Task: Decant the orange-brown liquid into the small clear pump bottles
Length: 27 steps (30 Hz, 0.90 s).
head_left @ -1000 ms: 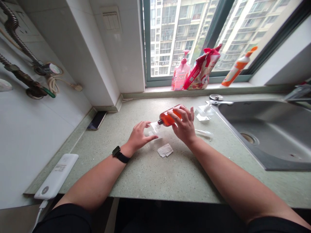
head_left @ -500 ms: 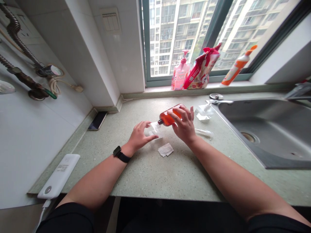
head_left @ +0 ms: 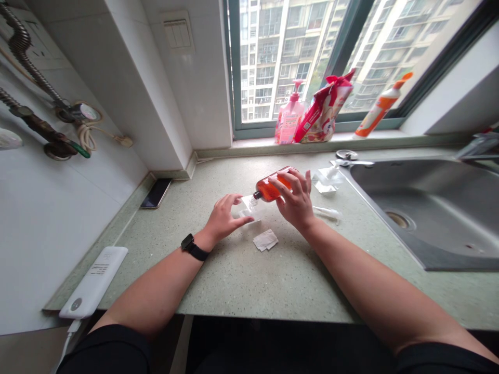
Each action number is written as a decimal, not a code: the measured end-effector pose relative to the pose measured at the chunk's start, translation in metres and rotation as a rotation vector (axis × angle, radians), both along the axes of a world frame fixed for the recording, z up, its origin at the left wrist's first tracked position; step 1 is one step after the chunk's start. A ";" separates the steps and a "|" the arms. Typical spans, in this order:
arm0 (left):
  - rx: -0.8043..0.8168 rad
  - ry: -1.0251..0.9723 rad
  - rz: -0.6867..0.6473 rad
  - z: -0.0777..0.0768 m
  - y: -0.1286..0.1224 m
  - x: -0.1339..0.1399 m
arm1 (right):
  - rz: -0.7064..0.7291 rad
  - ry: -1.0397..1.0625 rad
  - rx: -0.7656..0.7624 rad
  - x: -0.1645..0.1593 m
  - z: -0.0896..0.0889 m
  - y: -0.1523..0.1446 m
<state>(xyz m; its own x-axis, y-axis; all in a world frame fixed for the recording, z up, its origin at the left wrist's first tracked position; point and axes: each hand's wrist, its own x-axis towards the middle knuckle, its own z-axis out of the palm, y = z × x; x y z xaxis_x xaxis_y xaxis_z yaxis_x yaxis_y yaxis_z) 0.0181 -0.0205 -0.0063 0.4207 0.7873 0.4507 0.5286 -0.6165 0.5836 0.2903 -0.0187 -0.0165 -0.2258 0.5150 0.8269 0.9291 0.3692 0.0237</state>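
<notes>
My right hand (head_left: pixel 295 200) grips an amber bottle (head_left: pixel 268 188) of orange-red liquid, tilted with its dark open mouth down to the left. That mouth sits right at the ringed neck of a clear square bottle (head_left: pixel 249 214). Thumb and fingers of my left hand (head_left: pixel 228 215) curve around the clear bottle, holding it on the counter. Whether liquid is flowing is too small to make out. Just in front of it lie folded white papers (head_left: pixel 265 240).
A clear object with a white top (head_left: pixel 328 179) and a clear wrapped item (head_left: pixel 327 213) lie right of my hand, before the steel sink (head_left: pixel 419 270). A phone (head_left: pixel 156 194) and white power bank (head_left: pixel 94 283) lie left. A pink pump bottle (head_left: pixel 289 122) stands on the sill.
</notes>
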 end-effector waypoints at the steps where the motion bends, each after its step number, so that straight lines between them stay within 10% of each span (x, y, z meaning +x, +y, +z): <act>1: -0.001 0.000 0.000 0.000 0.000 0.000 | -0.001 0.002 0.002 0.000 0.000 0.000; 27: -0.009 -0.005 -0.007 0.001 -0.001 0.000 | 0.011 0.024 0.026 -0.002 0.002 -0.001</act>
